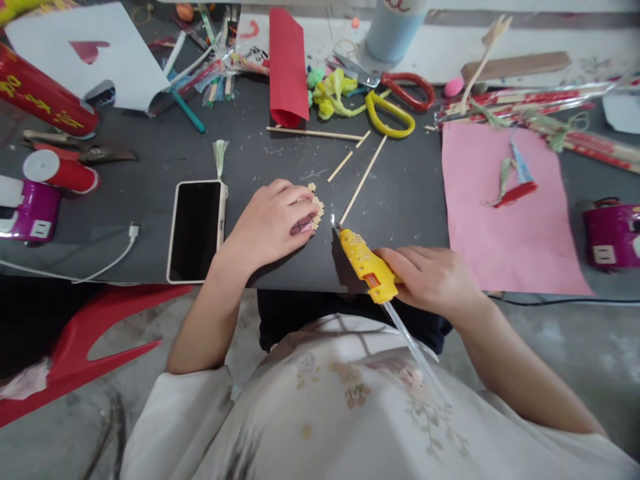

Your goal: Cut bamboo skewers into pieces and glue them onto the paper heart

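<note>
My right hand [431, 275] is closed around a yellow hot glue gun [367, 263]. A clear glue stick [413, 347] juts from its back end, over my shirt. The nozzle points away from me, close to the lower end of a thin wooden stick [364, 180]. To its left, my left hand [274, 220] curls over a small craft piece with a pale, knobbly edge [317, 212], fingers gripping it at the table. Most of that piece is hidden under the fingers, with a bit of pink showing. Shorter wooden sticks [341, 167] lie beyond.
A phone [196, 230] lies left of my left hand, near a white cable [113, 261]. Scissors [400, 100], a red paper packet [289, 67] and yellow yarn [333, 93] lie farther back. Pink paper [505, 247] covers the right side. A bottle [397, 30] stands at the back.
</note>
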Demonstrator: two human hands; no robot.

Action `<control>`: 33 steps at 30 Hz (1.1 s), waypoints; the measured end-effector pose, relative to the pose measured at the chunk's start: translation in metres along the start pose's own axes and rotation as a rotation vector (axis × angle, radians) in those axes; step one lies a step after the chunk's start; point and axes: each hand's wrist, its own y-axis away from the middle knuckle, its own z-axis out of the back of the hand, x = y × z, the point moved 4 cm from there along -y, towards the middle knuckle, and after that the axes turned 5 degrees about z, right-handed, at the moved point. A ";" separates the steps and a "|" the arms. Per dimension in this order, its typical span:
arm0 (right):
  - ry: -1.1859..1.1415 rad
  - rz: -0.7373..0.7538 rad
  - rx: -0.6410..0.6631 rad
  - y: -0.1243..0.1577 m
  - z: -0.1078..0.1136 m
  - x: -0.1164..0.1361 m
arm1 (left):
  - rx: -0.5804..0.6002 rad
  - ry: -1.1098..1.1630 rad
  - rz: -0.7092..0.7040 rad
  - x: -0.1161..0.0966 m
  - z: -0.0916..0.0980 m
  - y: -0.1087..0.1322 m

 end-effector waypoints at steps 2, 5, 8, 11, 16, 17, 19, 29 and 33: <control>0.002 -0.003 0.003 0.001 0.000 0.000 | -0.001 -0.002 -0.002 -0.001 0.000 0.001; -0.003 -0.013 0.028 0.001 -0.001 -0.001 | -0.005 -0.008 -0.005 -0.001 0.000 0.001; -0.003 -0.018 0.028 0.002 -0.001 -0.002 | -0.008 -0.003 -0.011 -0.002 0.001 0.001; -0.003 -0.014 0.019 0.003 -0.001 -0.002 | -0.001 -0.001 -0.027 -0.003 0.001 0.001; -0.015 -0.017 0.025 0.003 -0.001 -0.002 | 0.004 -0.014 -0.040 -0.003 0.000 -0.001; -0.015 -0.018 0.025 0.003 -0.001 -0.002 | 0.004 -0.017 -0.040 -0.002 -0.001 -0.001; -0.009 -0.019 0.022 0.003 -0.001 -0.002 | 0.006 -0.024 -0.042 -0.001 -0.001 -0.002; -0.024 -0.024 0.021 0.003 -0.001 -0.003 | 0.009 -0.046 -0.040 -0.001 -0.001 -0.002; -0.033 -0.028 0.025 0.004 -0.001 -0.003 | 0.012 -0.043 -0.041 0.000 -0.002 -0.002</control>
